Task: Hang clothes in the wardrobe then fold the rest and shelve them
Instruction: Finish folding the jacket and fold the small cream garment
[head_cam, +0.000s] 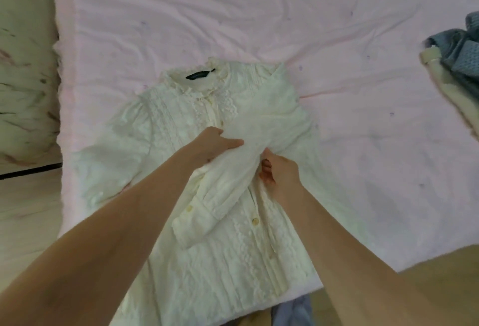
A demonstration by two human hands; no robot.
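Note:
A cream lace blouse (181, 118) lies front up on the pink bed sheet (233, 14), collar at the far end with a dark label inside. Its right sleeve (207, 204) is folded across the chest, cuff pointing toward me. My left hand (215, 147) pinches that sleeve's fabric near the button placket. My right hand (278, 170) grips the same sleeve a little to the right, fingers curled into the cloth.
A blue-grey knit (458, 48) and a beige garment (448, 89) lie in a heap at the bed's right edge. Marble-patterned floor (23, 92) shows past the bed's left edge. Blue-grey cloth (293, 312) sits at the near edge.

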